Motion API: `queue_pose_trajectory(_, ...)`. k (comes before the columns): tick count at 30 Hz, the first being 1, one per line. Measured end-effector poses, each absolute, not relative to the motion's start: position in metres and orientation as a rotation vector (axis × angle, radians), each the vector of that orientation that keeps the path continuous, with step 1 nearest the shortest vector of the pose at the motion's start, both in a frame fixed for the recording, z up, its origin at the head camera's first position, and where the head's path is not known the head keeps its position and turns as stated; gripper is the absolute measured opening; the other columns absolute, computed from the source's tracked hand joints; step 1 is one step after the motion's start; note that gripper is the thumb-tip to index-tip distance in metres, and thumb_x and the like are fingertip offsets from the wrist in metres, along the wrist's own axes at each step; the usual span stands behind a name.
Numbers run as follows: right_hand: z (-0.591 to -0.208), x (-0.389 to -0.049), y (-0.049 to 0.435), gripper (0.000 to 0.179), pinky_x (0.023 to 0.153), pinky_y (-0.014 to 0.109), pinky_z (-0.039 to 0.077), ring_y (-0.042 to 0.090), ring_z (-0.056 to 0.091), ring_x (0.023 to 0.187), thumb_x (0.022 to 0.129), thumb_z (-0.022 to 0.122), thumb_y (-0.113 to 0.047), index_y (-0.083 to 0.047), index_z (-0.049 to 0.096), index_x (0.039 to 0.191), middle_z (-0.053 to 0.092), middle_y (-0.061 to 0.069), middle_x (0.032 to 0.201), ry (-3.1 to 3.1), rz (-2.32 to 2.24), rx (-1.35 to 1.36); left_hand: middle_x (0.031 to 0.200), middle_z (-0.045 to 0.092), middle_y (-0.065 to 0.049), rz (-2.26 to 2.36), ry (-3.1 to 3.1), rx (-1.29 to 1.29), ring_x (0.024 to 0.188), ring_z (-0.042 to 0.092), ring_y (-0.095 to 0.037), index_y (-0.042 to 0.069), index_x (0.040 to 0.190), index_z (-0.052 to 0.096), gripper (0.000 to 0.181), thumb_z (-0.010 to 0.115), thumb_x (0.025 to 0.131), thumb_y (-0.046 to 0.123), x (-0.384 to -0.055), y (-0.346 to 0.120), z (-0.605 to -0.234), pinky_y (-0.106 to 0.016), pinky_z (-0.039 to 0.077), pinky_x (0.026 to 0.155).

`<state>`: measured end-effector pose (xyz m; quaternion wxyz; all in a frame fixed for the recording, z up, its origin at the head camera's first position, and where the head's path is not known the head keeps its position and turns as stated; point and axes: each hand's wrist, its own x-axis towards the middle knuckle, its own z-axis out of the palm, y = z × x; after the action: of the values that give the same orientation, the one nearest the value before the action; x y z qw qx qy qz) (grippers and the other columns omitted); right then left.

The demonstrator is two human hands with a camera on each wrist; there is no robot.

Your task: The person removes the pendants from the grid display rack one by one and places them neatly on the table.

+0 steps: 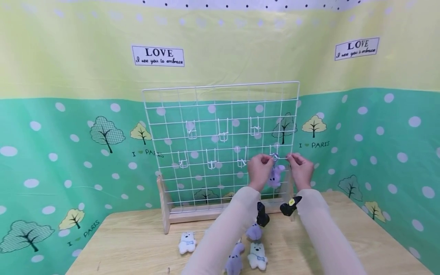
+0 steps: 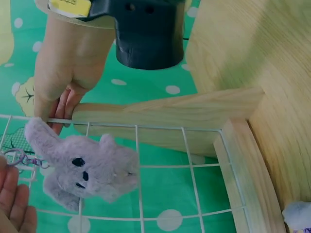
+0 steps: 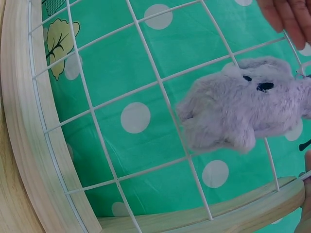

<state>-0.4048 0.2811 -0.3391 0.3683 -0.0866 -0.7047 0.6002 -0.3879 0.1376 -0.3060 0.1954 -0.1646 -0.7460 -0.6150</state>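
A purple plush keychain (image 1: 275, 176) hangs at the right side of the white wire grid (image 1: 221, 103), at a hook in the lower row. My left hand (image 1: 260, 170) pinches its metal key ring (image 2: 15, 157) close to that hook. The plush, long-eared with dark eyes, dangles in front of the wires in both wrist views. My right hand (image 1: 300, 170) grips the grid's right edge wire, its fingers (image 2: 59, 109) curled around it in the left wrist view. Only a sliver of this hand shows in the right wrist view.
Several white hooks (image 1: 211, 164) hang on the grid in two rows. A wooden base (image 1: 203, 215) holds the grid up on the wooden table (image 1: 137, 236). White bear plushes (image 1: 187, 243) and purple plushes (image 1: 235, 261) lie in front, partly behind my left sleeve.
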Motion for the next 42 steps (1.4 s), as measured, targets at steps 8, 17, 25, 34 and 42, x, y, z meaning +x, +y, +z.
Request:
queue_pose_trajectory(8,-0.338,-0.405,0.279,0.033,0.08,0.015,0.05,0.0,0.06,0.086,0.089,0.064,-0.032,-0.009,0.068,0.113,0.069,0.009,0.108,-1.798,1.526,-0.197,0.077,0.064,0.006,-1.708,-2.054,-0.538,0.068,0.057,-0.004,0.011,0.086,0.068,0.005,0.066,0.088,0.015,-0.387,0.136,-0.304,-0.018,0.05,0.059)
queue_pose_trajectory(17,-0.338,-0.406,0.278,0.033,0.077,0.012,0.049,0.0,0.061,0.085,0.09,0.064,-0.03,-0.006,0.067,0.112,0.068,0.011,0.108,-1.788,1.514,-0.183,0.077,0.064,0.006,-1.666,-1.977,-0.627,0.072,0.056,-0.003,0.011,0.085,0.067,0.009,0.065,0.089,0.019,-0.386,0.135,-0.304,-0.017,0.05,0.059)
queue_pose_trajectory(25,-0.339,-0.404,0.278,0.035,0.078,0.013,0.049,0.0,0.061,0.086,0.089,0.064,-0.032,-0.008,0.067,0.113,0.068,0.011,0.11,-1.792,1.532,-0.185,0.076,0.062,0.005,-1.761,-1.901,-0.666,0.069,0.054,-0.003,0.009,0.085,0.067,0.01,0.065,0.09,0.018,-0.38,0.128,-0.301,-0.018,0.048,0.062)
queue_pose_trajectory(34,-0.339,-0.402,0.279,0.035,0.08,0.014,0.049,-0.001,0.06,0.086,0.089,0.064,-0.033,-0.009,0.067,0.114,0.067,0.01,0.111,-1.805,1.532,-0.181,0.079,0.063,0.007,-1.882,-1.912,-0.624,0.071,0.055,-0.006,0.013,0.089,0.068,0.011,0.065,0.09,0.023,-0.359,0.109,-0.3,-0.021,0.048,0.064)
queue_pose_trajectory(42,-0.341,-0.404,0.281,0.034,0.079,0.014,0.049,-0.001,0.06,0.087,0.089,0.064,-0.031,-0.009,0.066,0.115,0.068,0.006,0.111,-1.798,1.55,-0.193,0.084,0.064,0.004,-1.973,-1.911,-0.621,0.075,0.057,-0.008,0.012,0.091,0.067,0.011,0.065,0.09,0.023,-0.342,0.088,-0.307,-0.021,0.049,0.067)
